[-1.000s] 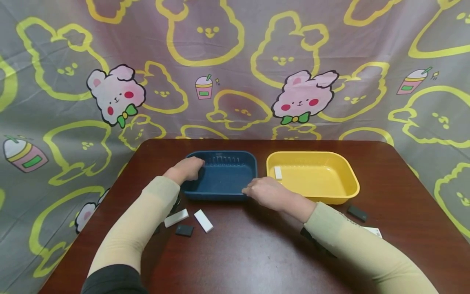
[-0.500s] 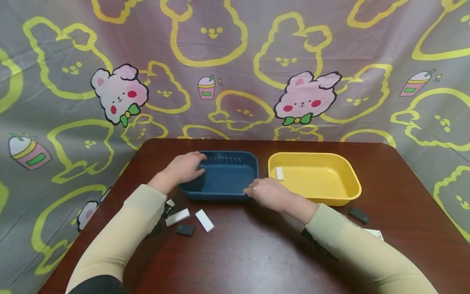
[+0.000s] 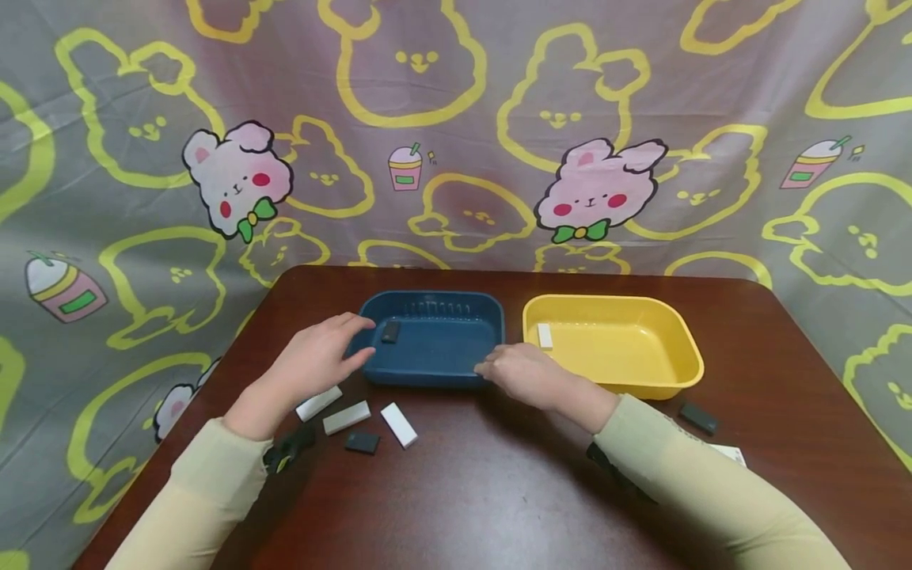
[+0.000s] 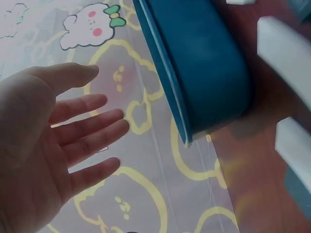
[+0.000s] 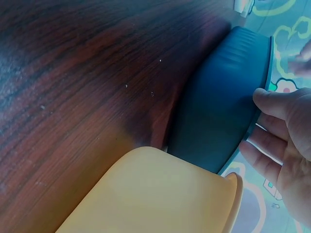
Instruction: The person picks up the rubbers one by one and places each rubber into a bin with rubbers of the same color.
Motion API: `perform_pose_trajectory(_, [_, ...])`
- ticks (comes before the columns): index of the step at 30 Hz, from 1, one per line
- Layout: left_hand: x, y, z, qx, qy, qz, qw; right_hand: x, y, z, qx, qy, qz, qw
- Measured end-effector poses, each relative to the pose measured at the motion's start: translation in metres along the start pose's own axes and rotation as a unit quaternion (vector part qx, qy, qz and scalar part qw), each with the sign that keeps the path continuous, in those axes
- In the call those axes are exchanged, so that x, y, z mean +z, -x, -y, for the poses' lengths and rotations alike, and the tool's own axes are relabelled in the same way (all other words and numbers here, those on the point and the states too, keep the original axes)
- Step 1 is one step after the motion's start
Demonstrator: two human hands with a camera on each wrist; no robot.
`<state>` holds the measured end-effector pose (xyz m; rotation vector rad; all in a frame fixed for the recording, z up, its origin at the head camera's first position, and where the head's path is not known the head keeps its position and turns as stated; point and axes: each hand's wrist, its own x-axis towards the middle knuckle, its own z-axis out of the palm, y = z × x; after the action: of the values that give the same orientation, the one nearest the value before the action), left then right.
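My right hand [image 3: 523, 376] grips the front right corner of the blue bin [image 3: 427, 379], thumb [image 5: 267, 103] on the outer side and the other fingers over the rim. At the bin's left end, my left hand [image 3: 309, 362] hovers with spread fingers and nothing in it; the left wrist view shows its bare palm [image 4: 29, 145]. A small black block [image 3: 389, 332] lies inside the blue bin, toward the left. Beneath and beside the left hand are white blocks [image 3: 399, 425] and a black block [image 3: 362, 442] on the table.
To the right stands a yellow bin [image 3: 613, 388] with one white block [image 3: 545, 336] in it. In front of that bin lie a black block [image 3: 697, 418] and a white piece [image 3: 728, 454], partly behind the right sleeve. A patterned curtain [image 3: 456, 142] hangs behind the table.
My left hand has uncurled its fingers and drawn back left out of the blue bin, and the black block now shows inside it. My right hand has stayed on the rim.
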<state>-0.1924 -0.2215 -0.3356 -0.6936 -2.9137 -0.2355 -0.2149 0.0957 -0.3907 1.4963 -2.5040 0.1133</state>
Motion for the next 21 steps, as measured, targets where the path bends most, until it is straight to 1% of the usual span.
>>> perform_pose_trajectory(2, [0.003, 0.01, -0.004, -0.006, 0.007, -0.009, 0.9999, 0.001, 0.0, -0.001, 0.001, 0.004, 0.001, 1.0])
perform_pose_trajectory(5, [0.009, 0.025, -0.012, -0.022, 0.019, -0.007, 0.9995, 0.003, 0.001, -0.002, -0.002, 0.008, -0.002, 1.0])
perform_pose_trajectory(7, [0.012, 0.034, -0.017, -0.043, 0.024, 0.007, 0.9988, 0.003, 0.001, -0.002, -0.003, 0.009, -0.004, 1.0])
perform_pose_trajectory(10, [0.018, 0.044, -0.024, -0.08, 0.021, 0.041, 0.9957, 0.002, 0.001, -0.002, 0.0, 0.008, -0.004, 1.0])
perform_pose_trajectory(12, [0.023, 0.049, -0.027, -0.104, 0.013, 0.061, 0.9927, 0.001, 0.001, -0.002, 0.003, 0.009, -0.002, 1.0])
perform_pose_trajectory(15, [0.032, 0.056, -0.031, -0.123, -0.006, 0.079, 0.9893, 0.0, 0.001, -0.002, 0.006, 0.006, 0.002, 1.0])
perform_pose_trajectory(18, [0.041, 0.061, -0.035, -0.137, -0.024, 0.087, 0.9865, 0.0, 0.001, -0.002, 0.004, 0.006, 0.002, 1.0])
perform_pose_trajectory(21, [0.048, 0.062, -0.039, -0.15, -0.038, 0.092, 0.9837, 0.001, 0.001, -0.002, -0.001, 0.007, -0.005, 1.0])
